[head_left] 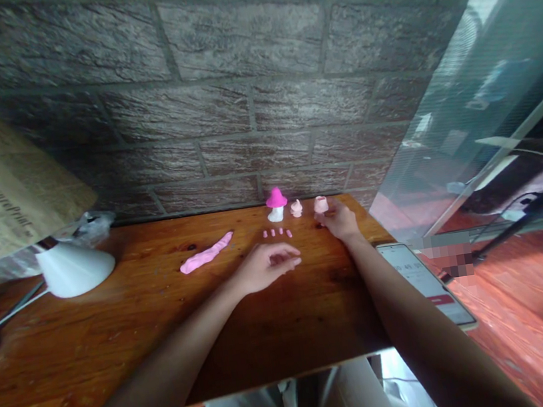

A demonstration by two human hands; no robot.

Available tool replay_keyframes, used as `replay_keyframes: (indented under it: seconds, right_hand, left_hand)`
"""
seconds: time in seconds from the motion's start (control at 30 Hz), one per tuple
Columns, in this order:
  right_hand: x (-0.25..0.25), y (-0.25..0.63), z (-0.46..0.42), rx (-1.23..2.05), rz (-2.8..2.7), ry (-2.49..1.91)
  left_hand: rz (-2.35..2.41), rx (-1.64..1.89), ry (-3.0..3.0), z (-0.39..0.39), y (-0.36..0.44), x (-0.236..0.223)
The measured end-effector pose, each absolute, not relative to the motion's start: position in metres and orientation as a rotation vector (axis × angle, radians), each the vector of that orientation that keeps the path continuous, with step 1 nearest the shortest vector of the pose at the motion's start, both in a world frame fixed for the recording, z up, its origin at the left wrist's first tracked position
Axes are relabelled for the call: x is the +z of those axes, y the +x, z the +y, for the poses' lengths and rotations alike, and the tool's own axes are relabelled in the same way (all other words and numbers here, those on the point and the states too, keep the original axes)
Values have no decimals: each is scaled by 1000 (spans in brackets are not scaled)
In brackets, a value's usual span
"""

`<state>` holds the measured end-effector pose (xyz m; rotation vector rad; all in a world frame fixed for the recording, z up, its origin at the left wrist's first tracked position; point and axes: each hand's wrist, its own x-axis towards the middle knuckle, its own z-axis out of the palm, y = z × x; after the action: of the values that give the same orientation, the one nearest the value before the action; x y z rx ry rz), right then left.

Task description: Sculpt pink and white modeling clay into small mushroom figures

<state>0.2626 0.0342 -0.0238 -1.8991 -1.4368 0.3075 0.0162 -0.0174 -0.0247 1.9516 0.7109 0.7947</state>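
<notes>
My right hand (342, 220) is at the back right of the wooden table, its fingers closed at the base of a pale pink cup-shaped clay piece (321, 204). My left hand (269, 266) hovers low over the middle of the table, fingers curved and apart from the thumb, with nothing between them. Just beyond it lie several small pink clay bits (273, 233) in a row. Behind them stands a mushroom figure with a bright pink cap (276, 197) and a white stem. Beside it is a small pale pink pointed clay piece (296, 208). A long pink clay strip (206, 253) lies to the left.
A lamp with a printed paper shade (0, 181) and white base (74, 267) stands at the left, near crumpled clear plastic (92, 223). A phone (425, 284) lies at the table's right edge. A grey brick wall (257, 98) rises directly behind the table (270, 338).
</notes>
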Motion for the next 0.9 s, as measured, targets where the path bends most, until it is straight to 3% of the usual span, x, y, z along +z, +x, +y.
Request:
replay_keyframes:
  seconds: [0.9]
  right_hand:
    - [-25,270,32,259,-1391,-1968]
  left_hand:
    - [719,794,2059,-18,16,-24]
